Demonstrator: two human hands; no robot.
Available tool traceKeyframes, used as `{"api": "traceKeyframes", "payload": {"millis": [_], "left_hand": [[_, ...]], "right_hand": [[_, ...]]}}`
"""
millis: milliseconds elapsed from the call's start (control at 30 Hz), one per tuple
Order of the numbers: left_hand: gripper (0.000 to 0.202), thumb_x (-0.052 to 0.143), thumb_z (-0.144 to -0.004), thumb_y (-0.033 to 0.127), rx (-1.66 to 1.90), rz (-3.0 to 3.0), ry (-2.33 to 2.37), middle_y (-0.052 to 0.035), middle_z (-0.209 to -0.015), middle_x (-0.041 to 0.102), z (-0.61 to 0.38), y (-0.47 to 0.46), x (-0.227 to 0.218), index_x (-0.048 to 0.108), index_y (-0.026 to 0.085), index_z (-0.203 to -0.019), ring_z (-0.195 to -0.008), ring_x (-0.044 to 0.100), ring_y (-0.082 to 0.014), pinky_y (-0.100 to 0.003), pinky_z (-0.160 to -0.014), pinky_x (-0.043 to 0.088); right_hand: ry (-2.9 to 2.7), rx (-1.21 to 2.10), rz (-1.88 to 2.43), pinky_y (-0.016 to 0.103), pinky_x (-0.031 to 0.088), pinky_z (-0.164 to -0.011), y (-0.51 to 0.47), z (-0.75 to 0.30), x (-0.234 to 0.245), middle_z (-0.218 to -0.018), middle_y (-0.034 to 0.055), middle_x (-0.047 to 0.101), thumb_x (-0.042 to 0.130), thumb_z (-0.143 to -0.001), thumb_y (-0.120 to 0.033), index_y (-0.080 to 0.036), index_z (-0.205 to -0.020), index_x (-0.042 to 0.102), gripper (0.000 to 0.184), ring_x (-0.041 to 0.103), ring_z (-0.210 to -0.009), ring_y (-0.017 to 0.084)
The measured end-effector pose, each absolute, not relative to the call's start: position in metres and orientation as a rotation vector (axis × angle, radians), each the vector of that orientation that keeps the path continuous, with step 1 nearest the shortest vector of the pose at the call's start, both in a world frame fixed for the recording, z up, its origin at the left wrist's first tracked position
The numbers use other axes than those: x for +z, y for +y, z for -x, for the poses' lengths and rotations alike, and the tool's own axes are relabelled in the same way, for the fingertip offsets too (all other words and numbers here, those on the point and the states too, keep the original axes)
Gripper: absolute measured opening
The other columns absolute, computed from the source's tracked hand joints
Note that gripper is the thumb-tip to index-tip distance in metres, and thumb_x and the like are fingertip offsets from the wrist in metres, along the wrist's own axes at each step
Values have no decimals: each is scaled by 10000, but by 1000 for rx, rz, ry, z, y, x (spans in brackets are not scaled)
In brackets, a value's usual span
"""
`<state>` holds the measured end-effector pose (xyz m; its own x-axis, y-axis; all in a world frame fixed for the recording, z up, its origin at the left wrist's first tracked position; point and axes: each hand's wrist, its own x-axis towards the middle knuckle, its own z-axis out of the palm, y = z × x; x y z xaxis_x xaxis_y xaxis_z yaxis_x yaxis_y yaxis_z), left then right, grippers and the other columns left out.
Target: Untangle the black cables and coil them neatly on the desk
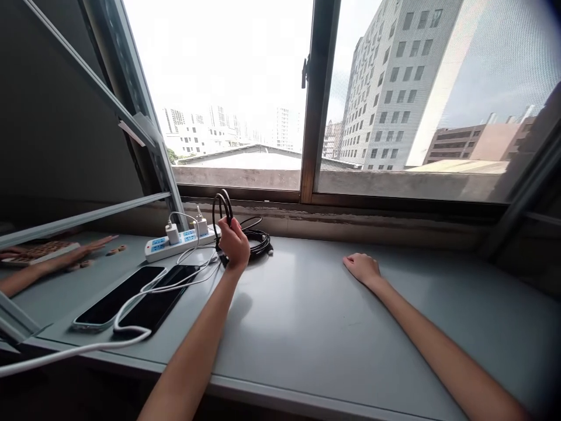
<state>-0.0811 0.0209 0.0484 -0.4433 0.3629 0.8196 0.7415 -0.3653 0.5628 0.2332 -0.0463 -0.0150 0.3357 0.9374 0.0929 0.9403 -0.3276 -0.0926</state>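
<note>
My left hand (pixel 234 244) is raised over the desk, its fingers closed around a looped black cable (pixel 222 204) that stands up above the grip. Just behind it, a second coil of black cable (pixel 262 241) lies on the desk; whether the two are joined is hidden by the hand. My right hand (pixel 363 268) rests on the grey desk (pixel 298 327) with its fingers curled in, and nothing shows in it.
Left of my hand lie a white power strip (pixel 160 253) with two chargers, two dark-screened phones (pixel 120 294), and a white cable (pixel 131 333) across them. Another person's hand (pixel 90 250) reaches past the metal frame (pixel 144 131). A window backs the desk.
</note>
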Motion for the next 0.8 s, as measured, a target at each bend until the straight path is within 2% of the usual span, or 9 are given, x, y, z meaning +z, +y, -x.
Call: {"api": "traceKeyframes", "payload": {"millis": [333, 400, 567, 700, 800], "left_hand": [[240, 353, -909, 390, -2081, 1628, -981, 12, -590, 557, 52, -11, 62, 448, 173, -868, -472, 530, -107, -226, -506, 380], [213, 391, -896, 374, -2046, 1678, -829, 17, -579, 578, 46, -19, 62, 453, 171, -887, -456, 541, -103, -210, -484, 380], [103, 414, -904, 220, -1960, 1796, -435, 8, -601, 640, 29, -47, 68, 486, 150, -925, -458, 581, -85, -178, -476, 388], [168, 395, -919, 262, -1833, 1957, -265, 0, -624, 661, 15, -66, 66, 512, 159, -855, -505, 613, -84, -174, -488, 399], [253, 349, -935, 269, -1576, 2194, -147, 17, -588, 638, 4, -75, 54, 531, 166, -793, -485, 593, -72, -186, -460, 370]], "right_hand": [[-1749, -44, 2460, 337, 495, -755, -49, -232, -12, -890, 37, 617, 490, -928, -374, -134, -914, 610, 270, 594, -799, 151], [-1745, -50, 2465, 340, 494, -758, -49, -232, -12, -891, 38, 618, 493, -927, -375, -132, -912, 612, 270, 595, -803, 153], [-1725, -46, 2457, 342, 495, -760, -49, -233, -13, -892, 38, 619, 497, -925, -372, -131, -913, 612, 267, 595, -807, 154], [-1688, -27, 2426, 346, 496, -766, -47, -234, -14, -910, 42, 616, 500, -925, -362, -136, -927, 611, 253, 593, -817, 155], [-1651, -4, 2357, 351, 498, -771, -47, -235, -16, -947, 49, 610, 514, -919, -349, -138, -961, 605, 234, 591, -835, 159]]}}
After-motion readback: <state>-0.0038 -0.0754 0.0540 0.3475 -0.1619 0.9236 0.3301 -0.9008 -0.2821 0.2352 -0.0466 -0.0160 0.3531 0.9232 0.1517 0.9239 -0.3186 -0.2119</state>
